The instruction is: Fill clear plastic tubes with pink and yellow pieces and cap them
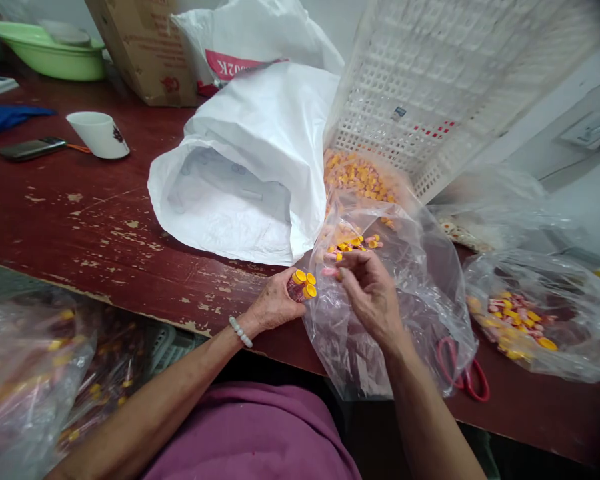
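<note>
As our left hand (274,300) clamps small tubes with dark red, speckled bodies and round yellow caps (300,278), three caps face outward in a tight cluster near the front edge of a scuffed dark red table (95,213). Beside them, our right hand (375,293) brings thumb and forefinger close; we cannot tell whether they pinch the blurred pale pink piece (330,272) there. Beneath it spreads a clear, crinkled plastic bag (425,267), and beyond our left hand gapes a white sack (265,127).
</note>
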The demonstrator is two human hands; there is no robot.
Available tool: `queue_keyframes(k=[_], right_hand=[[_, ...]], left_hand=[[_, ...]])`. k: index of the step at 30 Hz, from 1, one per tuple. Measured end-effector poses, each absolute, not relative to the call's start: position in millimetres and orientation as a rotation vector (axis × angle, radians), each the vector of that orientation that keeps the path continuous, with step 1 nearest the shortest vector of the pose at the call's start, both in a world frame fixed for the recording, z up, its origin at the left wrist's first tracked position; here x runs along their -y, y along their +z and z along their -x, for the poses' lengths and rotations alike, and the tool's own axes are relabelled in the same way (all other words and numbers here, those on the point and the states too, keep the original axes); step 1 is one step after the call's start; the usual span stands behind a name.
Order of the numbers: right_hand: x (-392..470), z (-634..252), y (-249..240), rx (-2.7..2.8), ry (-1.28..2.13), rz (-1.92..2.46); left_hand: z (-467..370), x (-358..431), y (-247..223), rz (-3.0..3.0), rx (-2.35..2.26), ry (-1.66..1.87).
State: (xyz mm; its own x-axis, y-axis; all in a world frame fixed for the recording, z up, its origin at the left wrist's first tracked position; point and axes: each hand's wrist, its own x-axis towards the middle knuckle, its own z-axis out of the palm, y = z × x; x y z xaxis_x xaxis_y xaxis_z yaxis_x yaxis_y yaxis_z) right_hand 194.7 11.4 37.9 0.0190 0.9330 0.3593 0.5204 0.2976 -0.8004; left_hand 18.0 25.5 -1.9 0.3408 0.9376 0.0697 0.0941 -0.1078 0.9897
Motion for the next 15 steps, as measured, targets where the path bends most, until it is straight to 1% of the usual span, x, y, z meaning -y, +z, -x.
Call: queue_keyframes(k=[2, 7, 9, 12, 15], right_hand=[[1.8, -174.6, 47.2, 1.758, 0.639, 1.226], [8.3, -160.1, 51.7, 1.961, 0.552, 1.205], [8.1, -162.3, 51.5, 1.938, 0.481, 1.219], [11.2, -164.2, 48.5, 1.862, 0.285, 1.243], [17.3, -160.9, 39.7, 2.018, 0.207, 1.251]], left_hand=[[-19.2, -24.6, -0.6, -1.567, -1.013, 0.955], [-18.1, -21.4, 4.5, -1.660, -1.013, 0.947], [-17.2, -20.8, 4.5, -1.653, -1.002, 0.957], [-16.4, -21.4, 2.7, -1.604, -0.993, 0.965], [-15.8, -22.9, 0.3, -1.521, -0.965, 0.965]])
